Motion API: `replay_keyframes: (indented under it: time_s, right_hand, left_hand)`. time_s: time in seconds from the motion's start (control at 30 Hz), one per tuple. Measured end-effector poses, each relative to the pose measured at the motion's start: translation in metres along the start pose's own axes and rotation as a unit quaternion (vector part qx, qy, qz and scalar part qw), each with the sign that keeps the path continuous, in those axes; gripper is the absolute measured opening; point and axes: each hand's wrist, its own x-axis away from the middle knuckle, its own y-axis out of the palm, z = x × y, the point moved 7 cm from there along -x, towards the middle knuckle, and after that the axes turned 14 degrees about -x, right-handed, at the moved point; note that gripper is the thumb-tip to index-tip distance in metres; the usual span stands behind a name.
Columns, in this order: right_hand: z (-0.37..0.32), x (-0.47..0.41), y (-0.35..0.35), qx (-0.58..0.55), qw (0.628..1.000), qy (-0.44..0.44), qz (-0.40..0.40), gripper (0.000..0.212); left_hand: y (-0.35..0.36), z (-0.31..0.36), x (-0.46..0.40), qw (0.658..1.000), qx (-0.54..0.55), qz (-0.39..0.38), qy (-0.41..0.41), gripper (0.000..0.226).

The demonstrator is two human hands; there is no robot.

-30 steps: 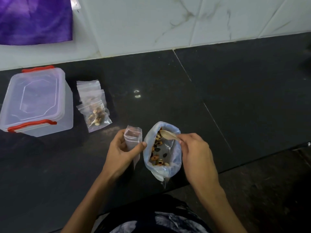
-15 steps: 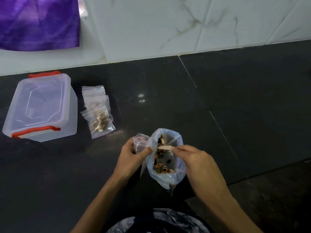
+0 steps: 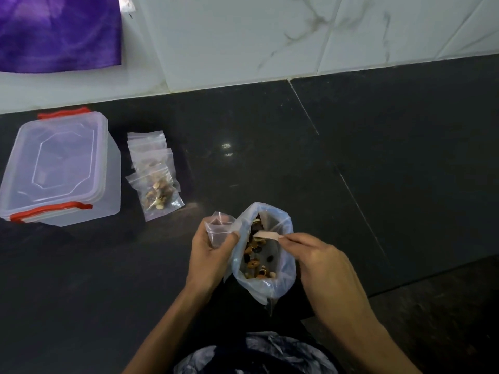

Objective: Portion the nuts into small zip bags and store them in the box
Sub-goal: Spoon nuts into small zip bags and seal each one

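I see two bare forearms entering from the bottom edge, with no sleeves, watches, rings or bracelets on either. The left hand [image 3: 213, 252] and right hand [image 3: 321, 261] are bare, nails short. Below them I see a dark garment with a mottled pale grey-blue pattern [image 3: 259, 354], probably the lap or torso.

Counted: one lidded box [image 3: 58, 168]; one large bag of nuts [image 3: 266, 255]; one empty zip bag [image 3: 218, 229]; filled zip bags [image 3: 155, 179], seemingly three, overlapped; one scoop [image 3: 267, 234]; two hands.
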Motion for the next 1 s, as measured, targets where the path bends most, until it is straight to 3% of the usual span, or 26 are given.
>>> replay_keyframes:
  time_s: [0.17,0.37,0.53,0.7,0.87,0.97,1.0]
  right_hand:
    - [0.003,-0.006,0.004,0.010,0.999,0.026,0.031,0.040]
    - [-0.001,0.002,0.020,0.019,0.999,0.029,-0.035,0.061]
    - [-0.002,0.007,-0.004,0.020,0.999,0.021,0.016,0.039]
    - [0.000,0.006,0.013,0.004,0.998,0.057,0.015,0.055]
    - [-0.011,0.025,0.015,0.007,1.000,0.027,-0.004,0.032]
    - [0.000,0.032,0.013,0.002,0.998,0.063,0.008,0.032]
    - [0.004,0.032,0.015,-0.007,0.996,0.085,0.010,0.041]
  left_hand:
    - [0.004,0.005,-0.002,1.000,0.008,-0.001,0.024,0.017]
    - [0.003,0.009,-0.002,0.999,0.027,0.007,0.039,0.019]
    - [0.004,0.006,-0.001,0.999,0.041,0.007,0.021,0.018]
    - [0.003,0.007,0.001,0.998,0.048,0.011,0.025,0.018]
    - [0.003,0.009,0.001,0.998,0.044,0.017,0.030,0.017]
    - [0.004,0.009,0.000,0.999,0.041,0.013,0.027,0.018]
    - [0.004,0.009,0.000,0.999,0.041,0.013,0.026,0.019]
